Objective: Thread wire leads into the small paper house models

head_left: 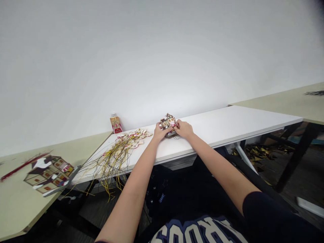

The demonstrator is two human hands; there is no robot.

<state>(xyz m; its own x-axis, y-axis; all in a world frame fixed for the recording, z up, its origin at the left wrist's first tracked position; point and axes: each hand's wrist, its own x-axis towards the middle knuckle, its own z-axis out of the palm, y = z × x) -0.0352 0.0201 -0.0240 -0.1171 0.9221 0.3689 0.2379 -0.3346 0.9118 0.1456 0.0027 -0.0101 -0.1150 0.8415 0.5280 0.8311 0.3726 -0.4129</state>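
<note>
A small decorated model house [170,121] with a red-and-white awning is held upright just above or on the white table [212,130]. My left hand [159,132] grips its left side, the thumb across its front. At its right side is my right hand [184,129], fingers pinched near the awning. What those fingertips press on is too small to make out. Left of my hands, a tangled bundle of yellow and dark wires [117,152] with small red, white and yellow pieces spreads over the table and hangs off its front edge.
On the left beige table [22,199] a larger model house [49,173] stands near red strands [24,166]. A red and gold box [115,124] is by the wall. Dark strands [315,92] lie on the right beige table [280,99]. Gold scraps [263,152] are below.
</note>
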